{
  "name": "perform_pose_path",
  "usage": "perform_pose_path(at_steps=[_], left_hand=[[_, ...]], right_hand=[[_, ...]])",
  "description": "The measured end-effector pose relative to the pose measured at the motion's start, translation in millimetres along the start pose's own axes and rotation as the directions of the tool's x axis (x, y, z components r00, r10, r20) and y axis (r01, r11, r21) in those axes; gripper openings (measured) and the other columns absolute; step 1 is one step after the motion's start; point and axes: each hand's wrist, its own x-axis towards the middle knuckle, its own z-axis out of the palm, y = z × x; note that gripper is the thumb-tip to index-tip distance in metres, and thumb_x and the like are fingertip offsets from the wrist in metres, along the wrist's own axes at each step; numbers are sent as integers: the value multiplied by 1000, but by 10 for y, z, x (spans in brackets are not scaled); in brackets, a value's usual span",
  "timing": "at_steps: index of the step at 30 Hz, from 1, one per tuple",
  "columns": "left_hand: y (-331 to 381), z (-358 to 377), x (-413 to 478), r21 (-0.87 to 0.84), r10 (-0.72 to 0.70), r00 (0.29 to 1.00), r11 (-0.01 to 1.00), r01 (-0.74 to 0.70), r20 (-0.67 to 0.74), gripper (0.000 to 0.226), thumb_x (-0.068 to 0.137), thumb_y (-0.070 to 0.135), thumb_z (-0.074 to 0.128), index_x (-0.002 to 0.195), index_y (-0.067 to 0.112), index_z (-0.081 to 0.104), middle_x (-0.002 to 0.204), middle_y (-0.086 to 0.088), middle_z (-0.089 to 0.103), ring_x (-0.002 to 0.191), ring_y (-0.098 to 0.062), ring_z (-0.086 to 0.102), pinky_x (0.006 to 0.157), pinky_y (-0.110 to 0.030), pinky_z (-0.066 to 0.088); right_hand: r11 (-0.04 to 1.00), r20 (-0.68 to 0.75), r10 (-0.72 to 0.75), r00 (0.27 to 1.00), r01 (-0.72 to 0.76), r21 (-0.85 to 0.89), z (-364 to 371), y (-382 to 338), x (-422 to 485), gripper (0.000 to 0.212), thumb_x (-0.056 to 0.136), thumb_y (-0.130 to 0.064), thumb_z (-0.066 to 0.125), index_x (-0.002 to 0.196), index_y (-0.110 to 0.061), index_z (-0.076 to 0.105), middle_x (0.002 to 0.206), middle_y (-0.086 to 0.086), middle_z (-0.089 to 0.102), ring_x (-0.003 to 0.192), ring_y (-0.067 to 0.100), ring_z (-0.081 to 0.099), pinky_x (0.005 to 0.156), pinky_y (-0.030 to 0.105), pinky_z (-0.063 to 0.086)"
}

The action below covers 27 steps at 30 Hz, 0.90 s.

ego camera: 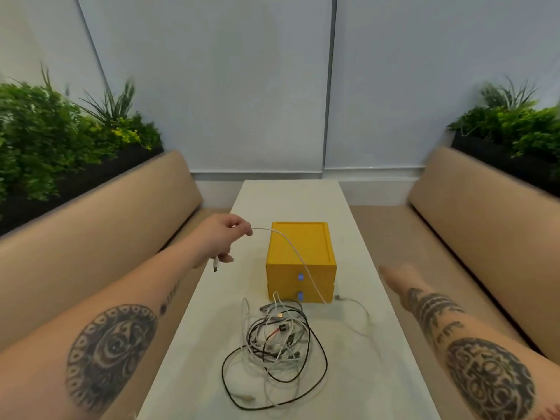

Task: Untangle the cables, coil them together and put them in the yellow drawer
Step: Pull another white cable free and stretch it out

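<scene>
Though slack, thin white cable

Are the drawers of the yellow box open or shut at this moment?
Shut: both drawer fronts sit flush with the yellow box, and neither is pulled out.

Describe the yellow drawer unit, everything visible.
The yellow drawer unit is a matte, plastic-looking box of two stacked drawers, both shut, each with a small blue pull on its front. Its top has a recessed panel. It stands upright on the white table, behind the cable tangle. A white cable from the left hand crosses it; contact unclear.
</scene>
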Motion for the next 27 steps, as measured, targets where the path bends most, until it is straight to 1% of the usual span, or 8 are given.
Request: perform_pose_path(at_steps=[2,6,10,13,18,21,24,27], left_hand=[[177,46,-1,13,66,998,998,-66,1,24,99,37,53,95,23,72,66,-4,43,45,-13,35,37,-19,36],[476,170,19,64,197,980,978,-197,11,23,98,38,55,90,26,73,73,5,56,44,-4,40,41,-15,32],[645,168,-27,-84,239,969,969,-233,68,24,102,27,45,103,19,68,66,8,52,49,-2,41,42,-16,32],[556,34,-36,-138,203,954,975,-176,220,27,104,20,39,106,19,66,64,6,55,54,-9,39,52,-24,30],[496,-33,-70,267,200,914,915,-303,353,27,102,24,44,100,26,71,74,9,65,66,-8,51,63,-25,41],[524,99,-8,657,252,949,686,-312,188,26,97,15,47,99,30,68,97,3,67,84,-17,60,63,-28,42],[482,176,31,722,318,943,631,-284,94,29,94,10,48,102,30,67,106,1,63,91,-23,60,64,-29,42],[484,85,40,486,263,935,801,-350,239,24,101,22,43,100,26,67,96,5,72,80,-8,59,63,-27,45]], right_hand=[[960,25,-266,964,267,-89,134,-343,-134,51,95,-36,56,132,-1,55,127,11,60,115,32,57,99,45,48],[770,367,-586,722,638,-24,431,-968,-735,43,103,-48,37,122,-21,65,111,-6,70,103,17,62,82,32,49],[823,524,-562,640,497,275,556,-1183,-1026,42,103,-49,40,98,-16,67,64,-6,57,61,16,56,67,31,42],[780,462,-608,645,594,196,492,-1215,-995,35,100,-45,50,85,-20,70,64,-6,48,57,13,40,58,30,36],[568,469,-680,564,809,-148,364,-1270,-1005,30,98,-41,55,83,-23,74,65,-10,59,60,12,52,59,29,41],[278,440,-751,492,840,-465,525,-1304,-1101,35,99,-44,50,89,-20,73,81,-4,68,76,17,61,65,33,49],[356,372,-748,549,806,-473,590,-1298,-1110,36,101,-42,48,90,-17,72,78,-1,66,73,17,58,58,29,42],[443,345,-730,590,793,-419,514,-1277,-1084,32,100,-41,51,89,-20,72,73,-5,62,69,14,57,54,28,36]])
